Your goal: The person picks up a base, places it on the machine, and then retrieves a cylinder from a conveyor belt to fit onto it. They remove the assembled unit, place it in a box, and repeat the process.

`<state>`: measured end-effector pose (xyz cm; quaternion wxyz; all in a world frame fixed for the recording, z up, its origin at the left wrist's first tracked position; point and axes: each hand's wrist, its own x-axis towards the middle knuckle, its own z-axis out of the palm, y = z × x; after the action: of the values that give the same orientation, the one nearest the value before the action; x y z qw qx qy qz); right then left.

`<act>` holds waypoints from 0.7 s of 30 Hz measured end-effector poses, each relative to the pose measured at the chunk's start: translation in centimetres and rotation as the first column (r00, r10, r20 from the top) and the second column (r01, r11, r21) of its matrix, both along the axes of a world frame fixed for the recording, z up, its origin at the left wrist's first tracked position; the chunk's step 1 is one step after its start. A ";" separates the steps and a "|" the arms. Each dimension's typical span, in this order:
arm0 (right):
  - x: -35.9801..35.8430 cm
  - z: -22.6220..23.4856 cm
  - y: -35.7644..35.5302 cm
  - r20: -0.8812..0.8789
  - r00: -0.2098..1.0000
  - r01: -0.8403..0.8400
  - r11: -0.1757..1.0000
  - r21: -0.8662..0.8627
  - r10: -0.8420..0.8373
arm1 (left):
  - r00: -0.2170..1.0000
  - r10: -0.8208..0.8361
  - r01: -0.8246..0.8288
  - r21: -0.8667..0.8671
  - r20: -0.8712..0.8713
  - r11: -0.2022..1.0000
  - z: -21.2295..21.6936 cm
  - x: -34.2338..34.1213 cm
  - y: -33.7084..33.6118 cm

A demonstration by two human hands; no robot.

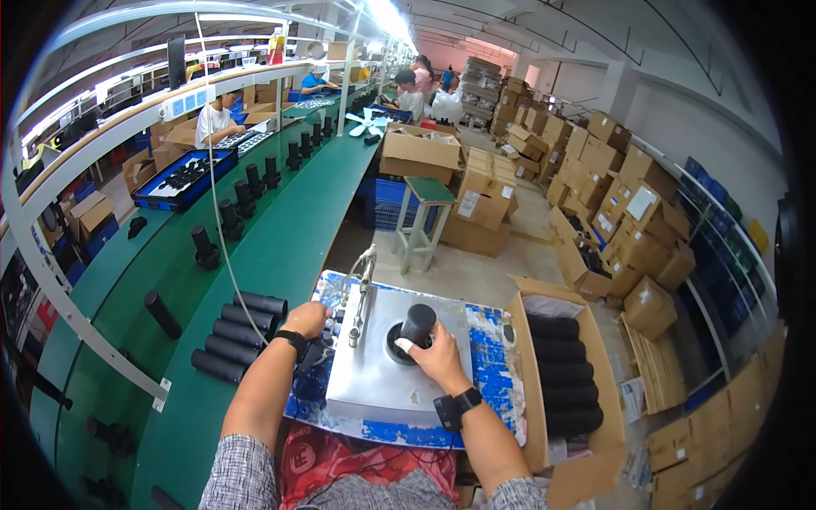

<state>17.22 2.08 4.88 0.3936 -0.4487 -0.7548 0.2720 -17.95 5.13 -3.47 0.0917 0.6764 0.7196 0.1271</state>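
My right hand (437,355) is closed round a black cylinder (418,323), which stands upright in a round black holder (398,342) on a metal box-shaped fixture (382,387). My left hand (306,320) is closed beside the fixture's left edge, near some small dark and shiny parts (331,327); what its fingers hold, if anything, is hidden. A metal clamp-like arm (360,302) rises from the fixture between my hands. Left of my left wrist, several black tubes (234,338) lie in a row on the green bench.
An open carton (614,399) with several black tubes (565,374) stands at right. Black parts (228,219) line the green conveyor (289,204). A white cord (214,170) hangs across the left. Beyond are a stool (429,191), stacked cartons and people at work.
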 end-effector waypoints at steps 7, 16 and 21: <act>0.7 -0.7 0.3 0.006 1.000 0.030 0.996 0.085 -0.031 | 0.980 0.037 -0.082 0.224 0.197 0.971 6.0 3.8 -5.5; -0.2 18.8 -8.5 -0.342 0.866 -0.184 0.869 0.459 0.364 | 0.856 -0.395 -0.069 0.830 0.334 0.553 17.0 10.4 -25.3; -5.7 12.0 -13.4 0.216 0.825 -0.551 0.660 0.512 0.521 | 0.871 -0.390 -0.031 0.825 0.299 0.564 17.0 11.8 -26.2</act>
<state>11.50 -11.32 16.84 0.3890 -0.0795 -0.9080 0.1340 -6.14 -21.09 13.57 -0.0496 0.6655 0.4642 0.5824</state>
